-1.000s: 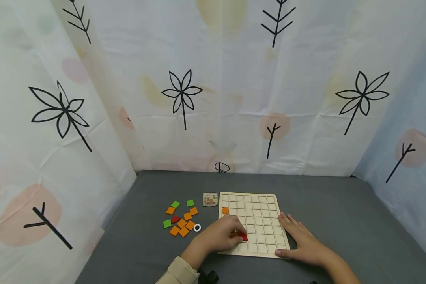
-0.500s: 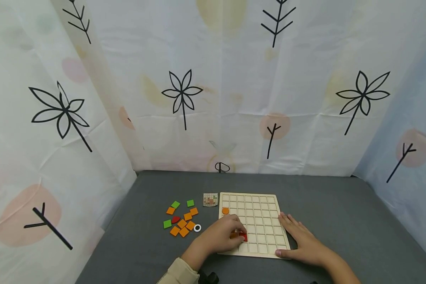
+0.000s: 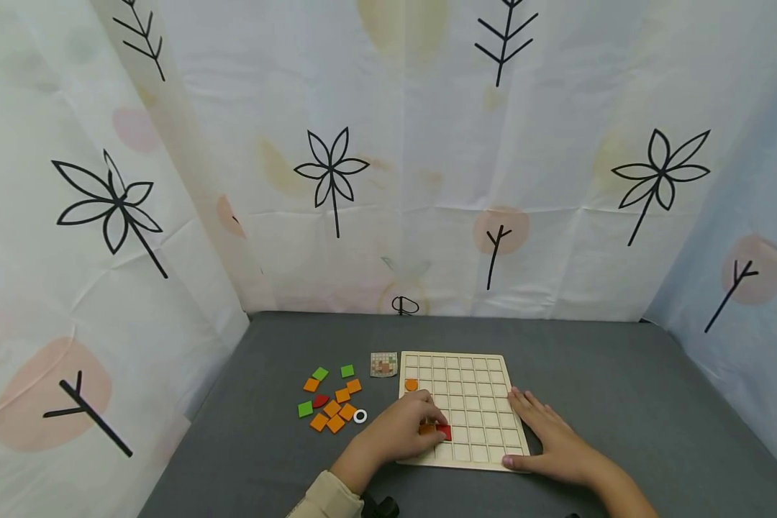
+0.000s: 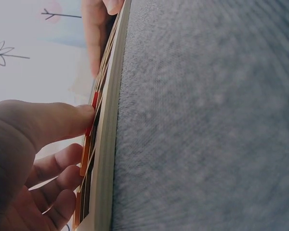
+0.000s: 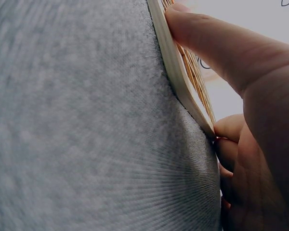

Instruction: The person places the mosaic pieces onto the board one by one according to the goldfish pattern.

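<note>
A pale wooden grid board (image 3: 479,403) lies on the grey table. Over its lower left part, my left hand (image 3: 398,429) has thumb and index finger at a small red tile (image 3: 447,433), which lies flat in a cell. An orange piece (image 3: 425,429) sits just left of it, partly hidden by the fingers. In the left wrist view the thumb (image 4: 72,120) touches the red edge. A round orange piece (image 3: 411,385) occupies a cell higher up in the left column. My right hand (image 3: 557,442) rests at the board's right edge, fingers extended, thumb on the lower right corner.
Left of the board lie several loose orange tiles (image 3: 332,408), green tiles (image 3: 306,409), a red piece (image 3: 321,400) and a white ring (image 3: 360,416). A small patterned card (image 3: 383,364) is beside the board's upper left corner. Patterned cloth (image 3: 440,252) walls the table.
The red tile, tilted at first under the left fingers, has settled flat in its cell. The left hand has barely shifted, and the right hand stays at the board's edge.
</note>
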Tool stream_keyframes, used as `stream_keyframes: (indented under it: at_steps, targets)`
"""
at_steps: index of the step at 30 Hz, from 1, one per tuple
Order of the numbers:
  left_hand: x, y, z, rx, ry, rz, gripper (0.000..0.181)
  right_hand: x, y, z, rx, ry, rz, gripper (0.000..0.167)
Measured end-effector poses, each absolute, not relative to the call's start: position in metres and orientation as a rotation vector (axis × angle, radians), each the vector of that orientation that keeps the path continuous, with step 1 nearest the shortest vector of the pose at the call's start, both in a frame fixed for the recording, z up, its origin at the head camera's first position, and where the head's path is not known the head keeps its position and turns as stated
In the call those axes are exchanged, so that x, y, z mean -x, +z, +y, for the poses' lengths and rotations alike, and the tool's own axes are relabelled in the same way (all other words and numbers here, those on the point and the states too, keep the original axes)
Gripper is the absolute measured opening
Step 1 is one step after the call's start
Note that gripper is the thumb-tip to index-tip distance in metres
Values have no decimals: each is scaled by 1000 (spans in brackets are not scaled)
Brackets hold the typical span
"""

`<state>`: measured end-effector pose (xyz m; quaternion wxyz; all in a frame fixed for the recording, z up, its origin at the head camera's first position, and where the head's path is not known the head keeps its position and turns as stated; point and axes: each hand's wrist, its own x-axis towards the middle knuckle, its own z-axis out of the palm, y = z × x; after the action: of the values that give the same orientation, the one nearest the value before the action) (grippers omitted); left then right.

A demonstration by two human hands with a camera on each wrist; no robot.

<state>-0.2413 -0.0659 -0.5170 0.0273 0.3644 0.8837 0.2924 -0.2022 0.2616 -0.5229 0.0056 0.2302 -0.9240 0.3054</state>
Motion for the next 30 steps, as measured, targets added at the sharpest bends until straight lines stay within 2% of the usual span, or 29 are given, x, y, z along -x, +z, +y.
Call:
stream_keyframes:
  at_steps: [21,30]
  targets:
    - [240,-515,-67,-1134,932,2706,16,203,-523,262,-692,927,-2933,109]
    - [245,-513,-75,-1107,1082,2628,18,204,-523,263,-690,933,-2946,109]
